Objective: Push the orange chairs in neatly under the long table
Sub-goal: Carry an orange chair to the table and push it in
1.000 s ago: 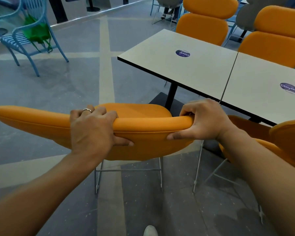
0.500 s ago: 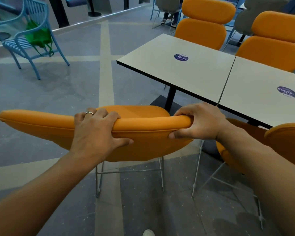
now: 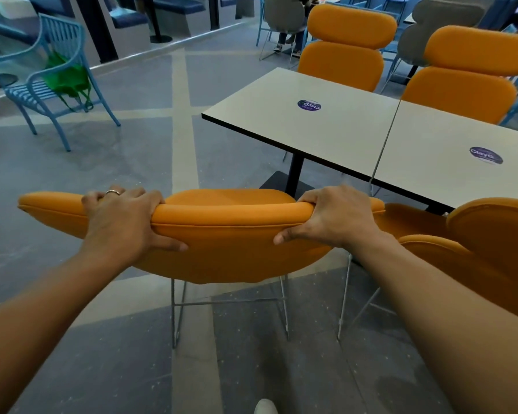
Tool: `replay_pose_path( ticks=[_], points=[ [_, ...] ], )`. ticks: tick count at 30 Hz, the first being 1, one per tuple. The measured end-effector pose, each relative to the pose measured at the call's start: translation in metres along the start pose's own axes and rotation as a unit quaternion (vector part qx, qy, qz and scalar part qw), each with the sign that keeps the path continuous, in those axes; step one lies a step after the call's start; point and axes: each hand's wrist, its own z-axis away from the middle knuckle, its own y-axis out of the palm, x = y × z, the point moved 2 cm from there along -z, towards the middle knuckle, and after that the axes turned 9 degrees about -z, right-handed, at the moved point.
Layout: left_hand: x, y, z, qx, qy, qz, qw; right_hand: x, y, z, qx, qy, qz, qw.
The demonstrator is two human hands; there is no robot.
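Note:
An orange chair (image 3: pixel 231 243) on thin metal legs stands in front of me, just left of the long white table's (image 3: pixel 335 135) near corner, its seat facing the table's black post. My left hand (image 3: pixel 123 222) grips the top of its backrest left of centre. My right hand (image 3: pixel 335 219) grips the same backrest at its right end. A second orange chair (image 3: pixel 476 243) sits to the right at the table's near edge. Two more orange chairs (image 3: pixel 344 46) (image 3: pixel 467 82) stand along the table's far side.
A blue slatted chair (image 3: pixel 42 88) with a green bag (image 3: pixel 66 79) on it stands at the far left. Grey chairs (image 3: pixel 284 13) and a seated person's legs are behind the table. Open grey floor lies to the left. My white shoe (image 3: pixel 265 407) shows at the bottom.
The chair and both hands have shifted slightly right, towards the table. Both hands keep their grip on the backrest.

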Motion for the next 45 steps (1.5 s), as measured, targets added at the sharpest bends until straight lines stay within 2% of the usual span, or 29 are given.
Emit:
replay_pose_path(
  ticks=[12,20,23,26,32,45],
  points=[
    [0.012,-0.002,0.023,-0.028,0.084,0.005,0.996,0.029,0.01,0.084,-0.073,0.038,0.027,0.996],
    [0.012,-0.003,0.031,-0.057,0.143,0.002,0.988,0.044,0.011,0.116,-0.067,0.091,0.04,0.993],
    [0.013,-0.004,0.03,-0.063,0.149,0.018,0.987,0.051,0.007,0.112,-0.027,0.124,0.042,0.991],
    [0.015,-0.003,0.027,-0.076,0.163,0.028,0.983,0.064,0.012,0.099,0.022,0.116,0.069,0.991],
    [0.019,0.003,0.012,-0.091,0.195,0.021,0.976,0.066,0.022,0.089,-0.036,0.085,0.113,0.989],
    [0.002,0.004,-0.047,-0.104,0.188,0.032,0.976,0.044,0.002,0.04,-0.042,0.115,0.106,0.987]
  ],
)
